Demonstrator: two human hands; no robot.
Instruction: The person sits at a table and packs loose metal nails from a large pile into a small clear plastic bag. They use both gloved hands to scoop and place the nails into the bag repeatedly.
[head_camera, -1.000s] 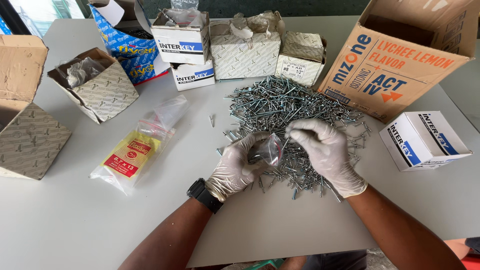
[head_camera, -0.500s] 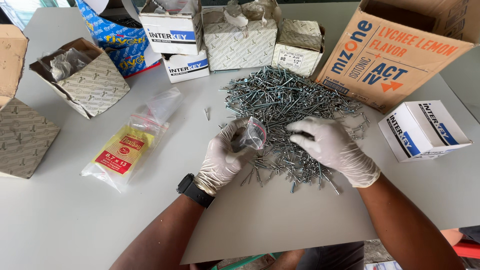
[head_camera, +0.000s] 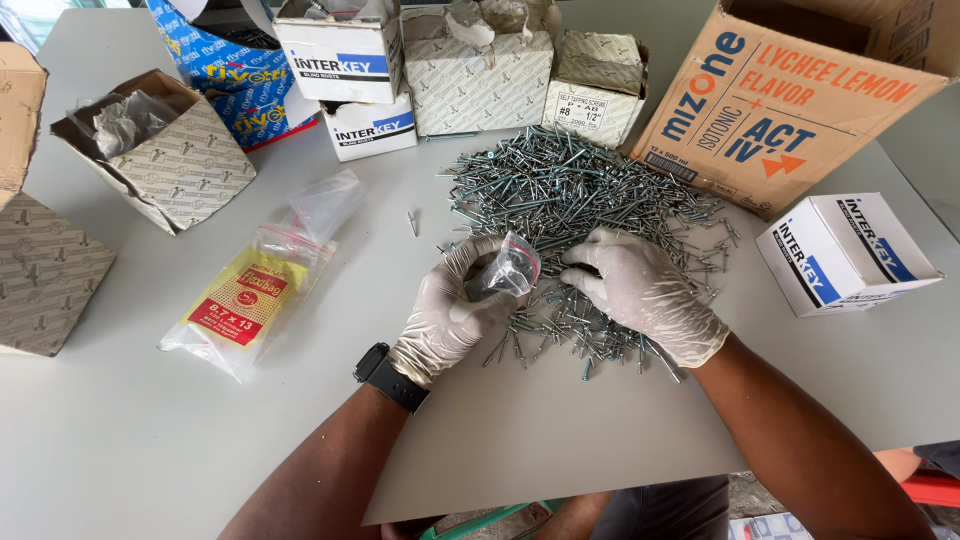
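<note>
A small clear bag (head_camera: 505, 270) is pinched by the left hand (head_camera: 450, 310) fingers beside the rivet pile (head_camera: 580, 200), which is raked by the right hand (head_camera: 640, 295) with fingers spread; the bag mouth is best kept open.

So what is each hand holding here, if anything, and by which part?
The left hand holds a small clear plastic bag by its lower left edge. The right hand holds nothing visible, resting palm down on the pile of rivets.

An orange carton (head_camera: 790, 95), white boxes (head_camera: 850, 250), patterned boxes (head_camera: 478, 75) and a yellow-labelled bag pack (head_camera: 255, 290) sit on the table (head_camera: 150, 440).
</note>
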